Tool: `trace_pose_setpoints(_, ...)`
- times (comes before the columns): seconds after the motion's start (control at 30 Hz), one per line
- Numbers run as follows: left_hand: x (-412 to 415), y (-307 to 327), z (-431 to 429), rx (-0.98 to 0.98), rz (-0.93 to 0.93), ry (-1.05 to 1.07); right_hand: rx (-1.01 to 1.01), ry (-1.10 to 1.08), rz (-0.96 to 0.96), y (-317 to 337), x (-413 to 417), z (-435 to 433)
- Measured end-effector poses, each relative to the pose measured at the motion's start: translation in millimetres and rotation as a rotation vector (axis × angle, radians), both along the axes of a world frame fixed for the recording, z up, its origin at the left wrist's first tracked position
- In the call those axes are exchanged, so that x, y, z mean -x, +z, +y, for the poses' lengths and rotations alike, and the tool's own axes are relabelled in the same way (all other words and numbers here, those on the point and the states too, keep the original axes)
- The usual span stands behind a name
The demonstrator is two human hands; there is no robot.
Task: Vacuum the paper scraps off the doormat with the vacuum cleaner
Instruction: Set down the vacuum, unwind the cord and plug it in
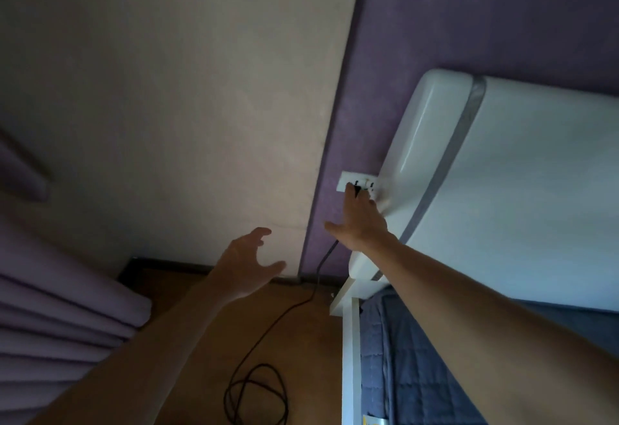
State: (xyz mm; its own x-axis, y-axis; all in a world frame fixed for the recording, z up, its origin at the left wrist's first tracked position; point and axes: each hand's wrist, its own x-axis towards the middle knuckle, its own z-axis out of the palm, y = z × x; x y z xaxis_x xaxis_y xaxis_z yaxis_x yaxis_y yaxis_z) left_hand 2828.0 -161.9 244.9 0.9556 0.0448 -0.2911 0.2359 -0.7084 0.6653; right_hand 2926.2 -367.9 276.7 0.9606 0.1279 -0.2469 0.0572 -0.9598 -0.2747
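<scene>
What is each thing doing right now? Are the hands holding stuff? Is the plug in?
left hand: open, fingers spread, holding nothing.
right hand: thumb spread, fingertips on the plug.
plug: at the wall socket; fully in or not, cannot tell.
cord: hangs slack, loops coiled on the floor.

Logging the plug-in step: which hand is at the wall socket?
The right hand, fingers on the black plug at the white socket; the left hand hovers open, holding nothing.

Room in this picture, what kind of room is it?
Most likely a bedroom: a white padded headboard stands against the purple wall, a blue quilt lies below it, and a purple curtain hangs on the left.
</scene>
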Motion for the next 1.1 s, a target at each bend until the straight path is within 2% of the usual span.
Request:
trace_pose_setpoints(0.1,12,43,31,-0.158,0.018,-0.039,0.027,0.08,0.009,41,18,1)
trace_pose_setpoints(0.27,43,120,80,-0.307,0.013,-0.064,0.067,0.174,-0.04,119,59,17)
trace_pose_setpoints(0.5,105,229,139,-0.425,-0.089,-0.089,0.056,0.178,-0.151,230,139,59)
trace_pose_setpoints(0.67,154,278,174,-0.511,-0.18,-0.09,0.061,0.183,-0.219,291,190,91)
trace_pose_setpoints(0.83,197,308,199,-0.556,-0.177,-0.066,0.094,0.215,-0.252,324,229,113)
trace_pose_setpoints(1.1,247,329,207,-0.516,-0.124,-0.034,0.208,0.247,-0.216,328,282,116)
